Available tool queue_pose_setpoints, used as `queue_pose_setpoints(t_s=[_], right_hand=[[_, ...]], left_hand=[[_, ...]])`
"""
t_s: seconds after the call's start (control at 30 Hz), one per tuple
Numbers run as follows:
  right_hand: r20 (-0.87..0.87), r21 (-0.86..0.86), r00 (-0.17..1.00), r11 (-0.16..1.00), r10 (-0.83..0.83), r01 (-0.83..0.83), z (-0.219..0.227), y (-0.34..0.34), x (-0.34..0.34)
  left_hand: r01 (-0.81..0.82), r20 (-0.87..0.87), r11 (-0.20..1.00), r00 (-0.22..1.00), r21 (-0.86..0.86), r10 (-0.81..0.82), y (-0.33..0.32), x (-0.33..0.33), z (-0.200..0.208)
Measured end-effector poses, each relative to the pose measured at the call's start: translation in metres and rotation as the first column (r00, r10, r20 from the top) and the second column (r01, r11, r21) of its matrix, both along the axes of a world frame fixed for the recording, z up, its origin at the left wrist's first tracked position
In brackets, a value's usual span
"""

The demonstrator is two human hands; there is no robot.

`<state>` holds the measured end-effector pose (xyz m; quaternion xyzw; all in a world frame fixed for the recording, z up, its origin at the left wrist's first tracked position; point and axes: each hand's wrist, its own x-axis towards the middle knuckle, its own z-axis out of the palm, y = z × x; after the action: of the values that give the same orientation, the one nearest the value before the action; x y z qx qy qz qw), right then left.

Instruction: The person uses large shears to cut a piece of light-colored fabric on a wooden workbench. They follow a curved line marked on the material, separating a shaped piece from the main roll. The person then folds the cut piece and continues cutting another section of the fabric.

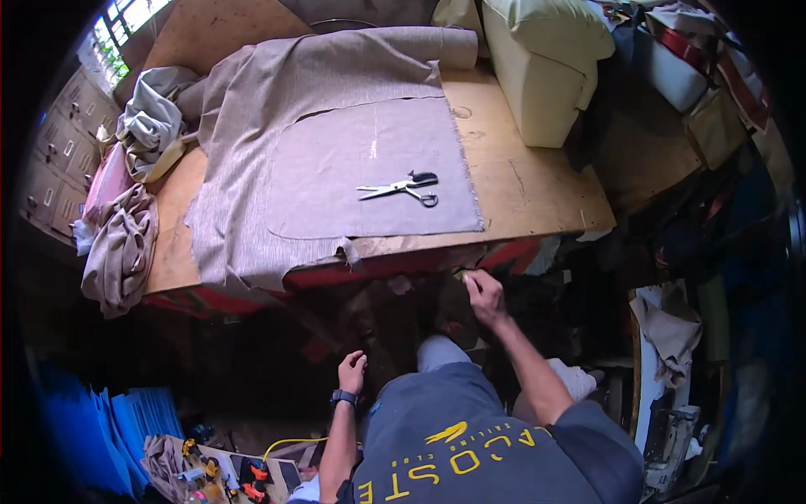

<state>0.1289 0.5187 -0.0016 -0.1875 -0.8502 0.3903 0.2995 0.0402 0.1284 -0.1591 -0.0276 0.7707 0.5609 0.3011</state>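
My right hand (484, 296) is just below the front edge of the wooden table (529, 189). Its fingers are pinched together, and whatever is between them is too small to make out. Lower and further left, my left hand (353, 372) hangs in front of my body with loosely curled fingers and nothing visible in it. On the table lies greyish-brown fabric (243, 168), with a cut piece of the same cloth (336, 189) on top. Scissors (399, 186) with black handles rest on that piece, blades slightly apart, below a white chalk mark (374, 139).
A cream upholstered armrest (546, 76) stands on the table's right end, and the fabric roll (457, 48) lies along the back. Bundled cloth (126, 244) hangs at the left edge. Power tools (256, 479) and blue sheets (126, 433) are at lower left.
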Motion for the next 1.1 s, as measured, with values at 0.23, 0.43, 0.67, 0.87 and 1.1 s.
queue_pose_setpoints(t_s=[0.23,0.43,0.67,0.87,1.1], right_hand=[[0.253,0.447,0.943,0.838,0.217,-0.313,-0.035,0.130,-0.210],[0.497,0.476,0.799,0.663,0.339,-0.578,-0.039,0.148,-0.275],[0.712,0.316,0.614,0.626,0.341,-0.713,-0.024,0.158,-0.297],[0.751,-0.429,0.192,0.688,0.632,-0.585,-0.007,0.185,-0.299],[0.644,-0.702,-0.021,0.581,0.764,-0.412,0.014,0.147,-0.257]], left_hand=[[-0.089,-0.201,0.996,0.976,-0.017,0.084,0.081,-0.088,0.070],[-0.335,-0.299,0.941,0.904,-0.047,0.307,0.158,-0.150,0.112],[-0.311,-0.322,0.843,0.930,-0.439,0.176,0.187,-0.189,0.120],[-0.341,-0.249,0.883,0.931,-0.322,0.268,0.185,-0.190,0.089],[-0.329,-0.058,0.931,0.944,-0.157,0.324,0.182,-0.190,0.082]])
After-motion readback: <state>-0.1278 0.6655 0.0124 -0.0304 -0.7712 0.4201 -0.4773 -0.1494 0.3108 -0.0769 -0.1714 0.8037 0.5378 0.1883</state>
